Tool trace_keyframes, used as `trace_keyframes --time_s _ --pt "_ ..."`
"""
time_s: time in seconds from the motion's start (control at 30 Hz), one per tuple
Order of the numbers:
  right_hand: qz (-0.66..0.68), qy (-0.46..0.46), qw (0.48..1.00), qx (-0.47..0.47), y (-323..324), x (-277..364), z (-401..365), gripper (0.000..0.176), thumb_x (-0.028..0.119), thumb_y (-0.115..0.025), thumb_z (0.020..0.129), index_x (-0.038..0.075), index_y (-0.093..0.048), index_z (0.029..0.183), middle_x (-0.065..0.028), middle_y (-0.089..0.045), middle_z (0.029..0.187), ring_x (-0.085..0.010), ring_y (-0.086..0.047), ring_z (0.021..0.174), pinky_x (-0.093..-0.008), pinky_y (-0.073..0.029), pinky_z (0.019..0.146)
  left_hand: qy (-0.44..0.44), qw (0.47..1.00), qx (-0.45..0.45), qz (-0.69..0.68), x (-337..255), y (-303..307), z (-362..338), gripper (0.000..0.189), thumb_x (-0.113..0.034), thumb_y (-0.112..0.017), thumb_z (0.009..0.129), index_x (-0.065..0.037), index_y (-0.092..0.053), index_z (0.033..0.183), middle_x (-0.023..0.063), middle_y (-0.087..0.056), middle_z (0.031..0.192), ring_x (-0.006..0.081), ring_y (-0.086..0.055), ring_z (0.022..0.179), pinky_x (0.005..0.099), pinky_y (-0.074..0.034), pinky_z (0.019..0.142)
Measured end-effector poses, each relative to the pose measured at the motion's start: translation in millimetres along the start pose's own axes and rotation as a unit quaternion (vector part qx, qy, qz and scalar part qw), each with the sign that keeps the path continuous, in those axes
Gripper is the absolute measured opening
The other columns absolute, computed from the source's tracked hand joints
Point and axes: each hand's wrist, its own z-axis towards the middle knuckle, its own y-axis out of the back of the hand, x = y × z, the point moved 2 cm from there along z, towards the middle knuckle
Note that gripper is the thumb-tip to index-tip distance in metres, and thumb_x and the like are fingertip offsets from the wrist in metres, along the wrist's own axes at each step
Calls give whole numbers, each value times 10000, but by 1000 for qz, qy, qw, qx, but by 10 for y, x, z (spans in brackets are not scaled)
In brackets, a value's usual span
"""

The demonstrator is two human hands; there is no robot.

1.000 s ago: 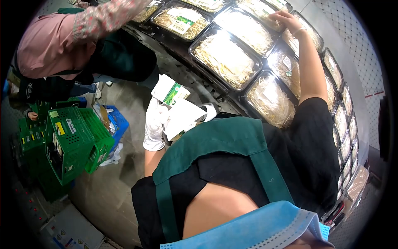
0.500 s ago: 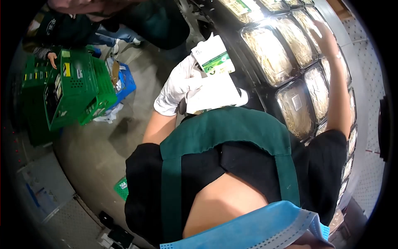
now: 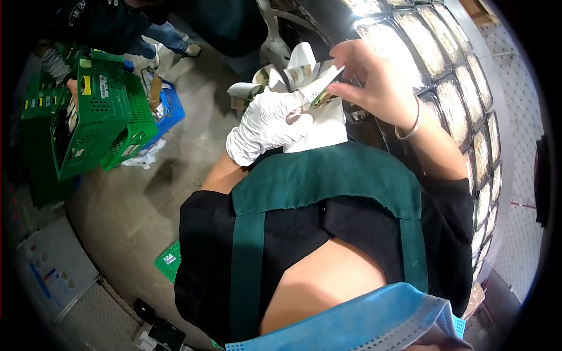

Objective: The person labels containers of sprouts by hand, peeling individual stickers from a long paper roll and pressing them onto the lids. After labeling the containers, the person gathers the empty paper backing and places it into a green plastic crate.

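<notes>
My left hand [image 3: 263, 126], in a white glove, is closed around a bundle of white-backed label sheets [image 3: 328, 126] in front of my chest. Loose ends of the sheets curl up and outward beyond the glove. Bare and with a bangle at its wrist, my right hand [image 3: 377, 79] is at the upper edge of the bundle. Its thumb and fingers are curled around the corner of a label [image 3: 319, 96] with some green print; the exact contact is partly hidden. To the right, several clear-lidded black food trays [image 3: 451, 108] with pale shredded contents lie in rows.
Green crates [image 3: 96, 117] are stacked at the left, beside a blue crate [image 3: 170, 108] holding packaging waste. A co-worker's hand [image 3: 71, 90] is at the green crates. Another person in dark clothing [image 3: 216, 29] stands ahead. A small green crate [image 3: 168, 262] lies low at left.
My right hand has come back from over the trays to the labels. My left hand has shifted slightly right, and the label sheets are now bent and fanned out.
</notes>
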Motion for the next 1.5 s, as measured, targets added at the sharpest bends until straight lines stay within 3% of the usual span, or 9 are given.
trace_keyframes --time_s 0.2,0.27,0.43,0.67,0.73,0.83,1.1,1.3,1.5 --pt "-24 71 997 -29 -5 24 -53 81 26 -617 698 35 -561 757 -16 -536 667 -146 -524 628 -241 -438 566 107 959 87 -249 288 -122 -77 545 -114 -585 655 -79 -468 1186 41 -568 787 165 -559 743 279 -435 703" --pt "-194 279 938 -64 61 91 -64 138 30 -611 608 50 -578 741 -22 -564 755 -174 -544 710 -255 -440 588 106 787 123 -596 236 -79 -22 572 -174 -616 709 12 -410 1209 84 -471 1194 166 -462 1079 296 -352 918" --pt "-237 452 857 -69 -7 177 -192 196 129 -556 574 58 -594 753 -40 -567 888 -191 -532 836 -275 -429 668 184 524 210 -804 346 -329 43 806 -618 -279 807 66 -339 1230 142 -467 1182 203 -473 1059 297 -347 924" --pt "-190 447 874 -15 132 407 -606 124 85 -559 612 60 -568 734 -61 -575 852 -192 -547 795 -284 -447 636 141 854 -51 -498 299 -45 156 367 -226 -394 882 41 -467 1122 102 -559 1043 175 -536 946 289 -406 866" --pt "-115 376 919 28 475 473 -738 75 -6 -532 666 40 -541 725 -81 -564 791 -204 -549 725 -266 -460 618 185 711 -118 -668 599 -70 173 398 -241 -337 908 21 -400 1201 131 -466 1182 218 -466 1072 325 -369 919" --pt "153 53 873 -460 963 -7 -755 134 -28 -555 751 -23 -516 879 -75 -552 766 -114 -497 640 -219 -426 583 190 814 -158 -525 852 -70 18 402 -238 -351 905 21 -402 1208 117 -471 1190 189 -465 1076 315 -365 921" --pt "-176 -365 818 -408 1379 -2322 -548 408 247 -731 580 -26 -540 815 -122 -596 727 -225 -576 668 -317 -454 651 192 916 -76 -345 781 -122 -115 301 -179 -424 881 38 -546 1050 106 -581 1019 159 -551 924 253 -431 796" --pt "-310 -289 819 -388 1343 -2137 -538 375 205 -700 658 -22 -501 881 -122 -603 763 -209 -580 628 -293 -468 593 258 844 -53 -468 826 -199 -125 296 -128 -425 872 76 -519 1065 158 -532 1109 200 -525 996 285 -404 864" --pt "291 -246 852 -360 1413 -1685 -543 261 160 -626 749 -7 -542 932 -32 -544 856 -100 -500 786 -214 -404 653 159 898 -18 -410 626 -57 -117 314 -127 -431 868 78 -497 1097 152 -523 1126 202 -507 1026 287 -379 895"
